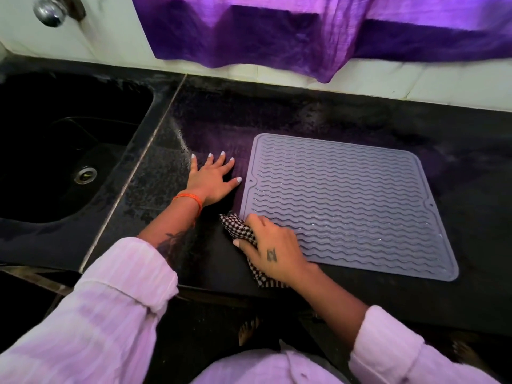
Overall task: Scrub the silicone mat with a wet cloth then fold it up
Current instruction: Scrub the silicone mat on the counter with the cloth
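Scrubbing under way: right hand [273,249] fingers clutch the cloth [241,231] at the flat, unfolded mat [346,206]; left hand [212,178] fingers spread on the bench [277,112].

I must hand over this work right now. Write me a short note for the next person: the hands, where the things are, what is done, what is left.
Left hand: open, fingers spread flat on the counter, just left of the mat; thumb tip near its edge.
Right hand: grips the checked cloth at the mat's near left corner.
Mat: lies flat and unfolded on the counter, right of the sink. Wet shine shows on its near ridges.
Done: scrubbing appears to be under way.
Left: finish scrubbing the mat, then fold it up.
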Demonstrator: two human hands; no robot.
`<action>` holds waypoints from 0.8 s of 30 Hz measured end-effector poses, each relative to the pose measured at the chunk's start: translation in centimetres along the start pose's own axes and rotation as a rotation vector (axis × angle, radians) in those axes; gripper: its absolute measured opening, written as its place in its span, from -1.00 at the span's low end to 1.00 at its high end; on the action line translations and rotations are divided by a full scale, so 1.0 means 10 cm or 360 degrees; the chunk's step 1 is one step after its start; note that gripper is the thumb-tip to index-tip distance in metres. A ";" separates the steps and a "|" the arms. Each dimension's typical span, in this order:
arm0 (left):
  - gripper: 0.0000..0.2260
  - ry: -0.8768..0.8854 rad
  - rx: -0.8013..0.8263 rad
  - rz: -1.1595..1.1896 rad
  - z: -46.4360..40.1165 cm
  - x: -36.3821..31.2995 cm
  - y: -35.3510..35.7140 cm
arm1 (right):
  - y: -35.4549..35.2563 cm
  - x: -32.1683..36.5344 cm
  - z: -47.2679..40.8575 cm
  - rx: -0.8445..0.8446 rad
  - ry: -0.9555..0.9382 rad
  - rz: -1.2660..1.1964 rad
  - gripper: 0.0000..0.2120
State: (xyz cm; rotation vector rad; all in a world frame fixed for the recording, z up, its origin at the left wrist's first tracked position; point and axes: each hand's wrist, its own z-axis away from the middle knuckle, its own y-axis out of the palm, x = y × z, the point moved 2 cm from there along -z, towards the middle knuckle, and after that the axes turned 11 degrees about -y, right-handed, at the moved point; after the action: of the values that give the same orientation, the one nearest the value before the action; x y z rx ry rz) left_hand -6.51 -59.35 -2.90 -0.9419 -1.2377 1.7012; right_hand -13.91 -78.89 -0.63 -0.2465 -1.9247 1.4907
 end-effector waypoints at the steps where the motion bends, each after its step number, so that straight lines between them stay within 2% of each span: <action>1: -0.43 0.0003 0.0002 -0.0004 0.00 0.00 -0.01 | -0.06 -0.07 -0.03 0.0070 0.0066 -0.0195 -0.63; 3: -0.43 0.0003 0.0005 0.0011 -0.01 0.01 -0.01 | -0.21 -0.22 -0.01 0.0132 0.0264 -0.0789 -0.72; 4: -0.43 0.0005 0.0003 0.0023 0.00 0.01 0.00 | -0.27 -0.30 0.05 0.0071 0.0409 -0.1183 -0.78; 6: -0.43 0.0009 -0.0020 0.0036 0.01 0.01 0.02 | -0.36 -0.44 0.19 -0.0238 0.0717 -0.2014 -0.76; 7: -0.44 0.0008 -0.0043 0.0031 0.01 0.00 0.03 | -0.40 -0.53 0.25 -0.0473 0.0833 -0.2298 -0.73; 9: -0.44 -0.0010 -0.0111 0.0021 0.02 -0.02 0.05 | -0.47 -0.72 0.32 -0.0821 0.0977 -0.2477 -0.78; 11: -0.45 -0.0047 -0.0173 0.0029 0.03 -0.05 0.04 | -0.48 -0.81 0.35 -0.0902 0.0969 -0.2136 -0.82; 14: -0.51 -0.0069 -0.0317 0.0139 0.06 -0.18 0.02 | -0.36 -0.71 0.35 -0.0831 0.0750 -0.0790 -0.88; 16: -0.55 0.0015 -0.0428 0.0265 0.13 -0.38 0.02 | -0.16 -0.53 0.33 -0.0646 0.0543 0.0020 -0.74; 17: -0.56 0.0084 -0.0454 0.0315 0.16 -0.50 0.03 | -0.07 -0.46 0.32 -0.0572 0.0469 0.0267 -0.66; 19: -0.57 0.0213 -0.0449 0.0405 0.22 -0.73 0.07 | -0.03 -0.41 0.28 -0.0485 0.0417 0.0392 -0.60; 22: -0.59 0.0266 -0.0371 0.0658 0.23 -0.95 0.10 | -0.14 -0.51 0.25 -0.0400 0.0408 0.0167 -0.61; 24: -0.60 0.0229 -0.0327 0.0851 0.22 -0.98 0.13 | -0.19 -0.53 0.28 -0.0502 0.0406 0.0149 -0.65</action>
State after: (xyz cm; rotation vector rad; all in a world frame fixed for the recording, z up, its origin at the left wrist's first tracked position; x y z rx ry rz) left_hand -4.86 -69.36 -2.60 -1.6017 -1.1431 1.8821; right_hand -11.21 -84.48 -1.29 -0.6444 -1.9510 1.1426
